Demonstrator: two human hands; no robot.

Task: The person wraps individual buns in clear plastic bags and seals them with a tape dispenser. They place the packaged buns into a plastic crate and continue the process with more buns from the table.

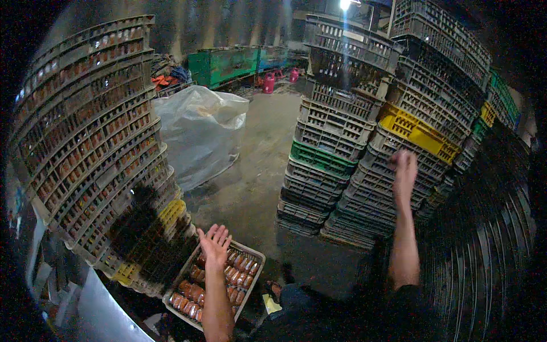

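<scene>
My left hand is open, palm showing and fingers spread, above the left rim of a pale plastic crate. The crate holds several rows of orange-brown packaged items in clear wrapping. My right hand is raised in front of the right-hand stacks, in line with a yellow crate and the grey crates below it. Its fingers are blurred, so I cannot tell whether it holds anything; I see no clear contact with the crates.
A tall stack of filled crates rises on the left; stacks of grey, green and yellow crates stand on the right. Beyond are a plastic-covered bundle, green bins and pink cylinders. A concrete floor runs between the stacks.
</scene>
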